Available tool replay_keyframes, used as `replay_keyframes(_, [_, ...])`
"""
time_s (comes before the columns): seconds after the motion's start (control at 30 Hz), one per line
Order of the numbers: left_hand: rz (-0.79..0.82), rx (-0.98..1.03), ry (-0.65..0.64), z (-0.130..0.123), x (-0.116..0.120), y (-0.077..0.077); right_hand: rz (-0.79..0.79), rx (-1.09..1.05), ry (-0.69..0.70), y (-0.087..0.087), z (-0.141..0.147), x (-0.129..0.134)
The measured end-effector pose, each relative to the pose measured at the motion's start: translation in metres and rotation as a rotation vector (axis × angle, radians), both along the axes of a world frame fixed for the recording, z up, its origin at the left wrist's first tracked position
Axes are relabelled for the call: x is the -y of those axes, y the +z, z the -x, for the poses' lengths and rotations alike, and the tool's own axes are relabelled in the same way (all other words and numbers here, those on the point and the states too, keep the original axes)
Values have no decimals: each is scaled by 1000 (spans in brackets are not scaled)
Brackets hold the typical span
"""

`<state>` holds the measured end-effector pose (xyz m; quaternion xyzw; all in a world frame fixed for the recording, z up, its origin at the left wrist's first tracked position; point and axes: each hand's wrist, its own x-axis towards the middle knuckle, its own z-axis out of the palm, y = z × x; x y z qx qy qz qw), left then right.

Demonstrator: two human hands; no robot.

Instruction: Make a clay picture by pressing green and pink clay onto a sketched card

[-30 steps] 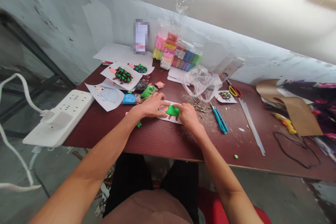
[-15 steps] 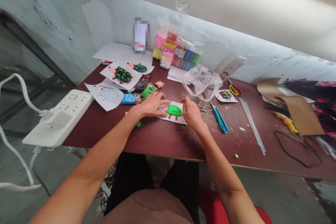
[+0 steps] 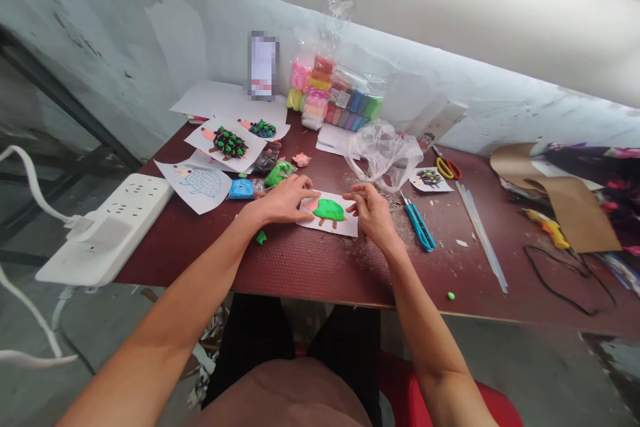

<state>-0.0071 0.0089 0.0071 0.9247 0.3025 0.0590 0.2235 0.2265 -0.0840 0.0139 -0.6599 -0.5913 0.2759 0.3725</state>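
A small white paper card [image 3: 345, 227] lies on the table, bearing a clay hedgehog figure [image 3: 329, 209] with a green body, pink head and brown legs. My left hand [image 3: 286, 200] rests at the card's left end, fingers apart, thumb and fingertips touching its edge. Over the card's right end is my right hand [image 3: 373, 213], its fingers loosely bent and thumb a little apart; I make out nothing between them. A pile of brown seed-like bits [image 3: 396, 203] is partly hidden behind it. Bagged green clay [image 3: 279, 173] and a blue clay packet [image 3: 242, 189] sit beyond my left hand.
Right of my hands lie a blue utility knife [image 3: 419, 223], scissors [image 3: 449, 168], glue sticks [image 3: 481, 237] and a yellow glue gun [image 3: 549, 228]. Finished hedgehog cards [image 3: 227, 140] and a hedgehog drawing [image 3: 200, 185] lie left. A power strip [image 3: 113, 227] juts past the left edge.
My right hand has come away slightly from the card's right edge and its fingers have loosened. My left hand stays at the card's left end. The view has shifted slightly.
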Motion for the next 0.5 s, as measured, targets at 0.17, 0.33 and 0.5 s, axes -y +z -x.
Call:
replay_keyframes(0.17, [-7, 28, -12, 0, -1, 0, -20, -73, -72, 7, -1, -6])
replay_keyframes(0.33, [-10, 4, -4, 0, 1, 2, -5, -227, 3, 8, 1, -13])
replay_keyframes(0.5, [-5, -4, -10, 0, 1, 4, 26, -402, 32, 3, 6, -18])
